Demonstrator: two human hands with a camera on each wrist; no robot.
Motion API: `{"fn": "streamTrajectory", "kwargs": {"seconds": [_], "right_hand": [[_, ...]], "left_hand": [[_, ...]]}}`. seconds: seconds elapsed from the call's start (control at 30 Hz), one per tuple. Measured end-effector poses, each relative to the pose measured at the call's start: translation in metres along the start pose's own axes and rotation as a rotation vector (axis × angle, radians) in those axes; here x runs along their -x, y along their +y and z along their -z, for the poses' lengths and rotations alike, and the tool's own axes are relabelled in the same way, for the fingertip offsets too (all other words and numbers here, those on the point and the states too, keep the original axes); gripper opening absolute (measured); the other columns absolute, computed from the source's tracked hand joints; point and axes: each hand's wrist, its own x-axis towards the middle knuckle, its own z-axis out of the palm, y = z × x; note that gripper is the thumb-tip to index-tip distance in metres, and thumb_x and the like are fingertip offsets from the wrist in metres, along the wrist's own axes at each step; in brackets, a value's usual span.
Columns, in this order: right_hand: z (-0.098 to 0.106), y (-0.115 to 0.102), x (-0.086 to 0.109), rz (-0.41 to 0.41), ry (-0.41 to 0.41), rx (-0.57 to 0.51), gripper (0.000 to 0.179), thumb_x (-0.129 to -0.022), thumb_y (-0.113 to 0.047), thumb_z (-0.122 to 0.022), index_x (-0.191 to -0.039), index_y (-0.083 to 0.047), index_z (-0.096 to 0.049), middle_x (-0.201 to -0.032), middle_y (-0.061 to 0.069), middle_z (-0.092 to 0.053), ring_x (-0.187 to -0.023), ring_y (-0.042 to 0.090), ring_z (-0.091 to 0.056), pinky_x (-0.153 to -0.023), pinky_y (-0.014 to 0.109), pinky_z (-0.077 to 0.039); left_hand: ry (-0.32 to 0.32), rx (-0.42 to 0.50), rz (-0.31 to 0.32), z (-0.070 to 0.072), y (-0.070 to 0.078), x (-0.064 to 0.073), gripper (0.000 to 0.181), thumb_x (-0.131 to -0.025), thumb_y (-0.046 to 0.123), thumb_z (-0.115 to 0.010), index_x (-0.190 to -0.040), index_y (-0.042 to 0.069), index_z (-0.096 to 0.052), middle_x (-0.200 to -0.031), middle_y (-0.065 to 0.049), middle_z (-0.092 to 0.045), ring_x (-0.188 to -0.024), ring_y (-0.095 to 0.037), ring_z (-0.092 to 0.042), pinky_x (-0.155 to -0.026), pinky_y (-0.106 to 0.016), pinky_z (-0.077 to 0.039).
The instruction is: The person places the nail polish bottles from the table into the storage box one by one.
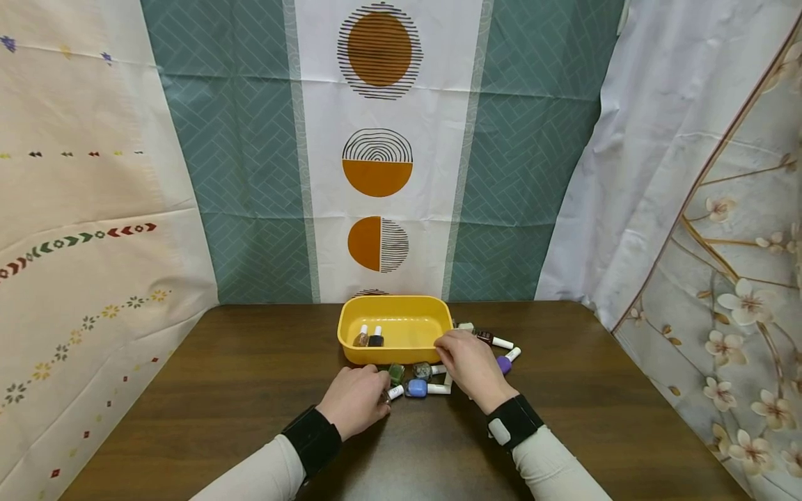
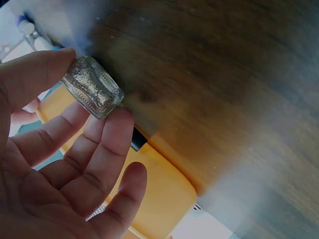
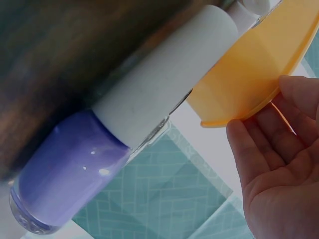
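Note:
My left hand [image 1: 357, 400] pinches a nail polish bottle between thumb and fingertips, low over the table's middle. In the left wrist view that bottle [image 2: 93, 87] is clear glass with gold-silver glitter inside. My right hand [image 1: 470, 365] holds the front right corner of a yellow plastic bin [image 1: 370, 356], its fingers at the rim in the right wrist view. Inside the bin, at the left, stand a brownish nail polish bottle [image 1: 361, 339] and a black one [image 1: 376, 340], both white-capped. Between my hands lie a green bottle [image 1: 396, 374], a dark glitter bottle [image 1: 422, 371] and a blue bottle [image 1: 416, 388].
Right of the bin lie a dark red bottle [image 1: 484, 337] and a purple bottle [image 1: 504, 364], which looms large in the right wrist view. The brown wooden table [image 1: 207, 403] ends at the back against a patterned cloth [image 1: 257, 257]; more cloths hang at both sides.

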Motion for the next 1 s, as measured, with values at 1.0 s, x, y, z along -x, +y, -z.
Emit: {"fn": "streamTrajectory", "kwargs": {"seconds": [1.0], "right_hand": [[0.0, 0.001, 0.002, 0.031, 0.025, -0.003, 0.011, -0.099, -0.013, -0.085, -0.109, -0.008, -0.082, -0.106, 0.004, -0.076, -0.101, 0.026, -0.071, -0.096, 0.046, -0.062]], "left_hand": [[0.131, 0.009, -0.007, 0.05, 0.002, -0.007, 0.027, -0.087, 0.022, -0.097, -0.1, 0.011, -0.076, -0.084, 0.002, -0.064, -0.078, -0.018, -0.058, -0.081, -0.042, -0.058]]}}
